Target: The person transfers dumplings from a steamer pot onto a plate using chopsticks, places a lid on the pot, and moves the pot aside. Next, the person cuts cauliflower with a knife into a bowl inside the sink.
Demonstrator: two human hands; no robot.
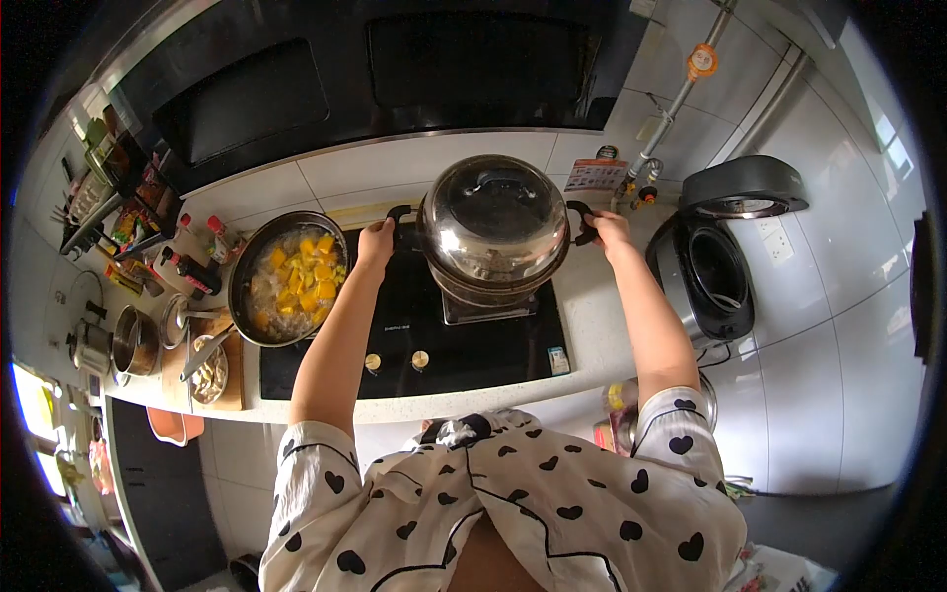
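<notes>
Left hand (376,240): fingers curled shut around the black left side handle (397,213) of a lidded steel pot (493,232), knuckles up, forearm bare to a rolled sleeve. Right hand (611,228): fingers likewise wrapped tight on the black right side handle (581,219), wrist bent, arm reaching in from the near right. Pot: round, polished stainless steel, mirror-bright, with a domed lid carrying a dark knob at its centre; it sits at the far middle of a black glass hob (434,335), over the right-hand burner, whether resting or just raised cannot be told. Just left of it on the same hob, a dark wok (286,278), round and shallow, filled with pale broth and orange-yellow chunks. Hob front: two small round brass-coloured knobs (395,361). Counter (592,335): white, smooth, running left to right. Far right on the counter, a rice cooker (710,266), dark body, lid hinged open upward. Left of the wok, a wooden board (229,367) bearing a small bowl with a spoon, a steel pan (134,341) beyond it, and sauce bottles (202,259) with red caps against the far wall. Wall: white glazed tiles; a grey pipe (681,94) with an orange tag runs down at far right. Garment (513,513): white cloth printed with black hearts, at the near edge.
</notes>
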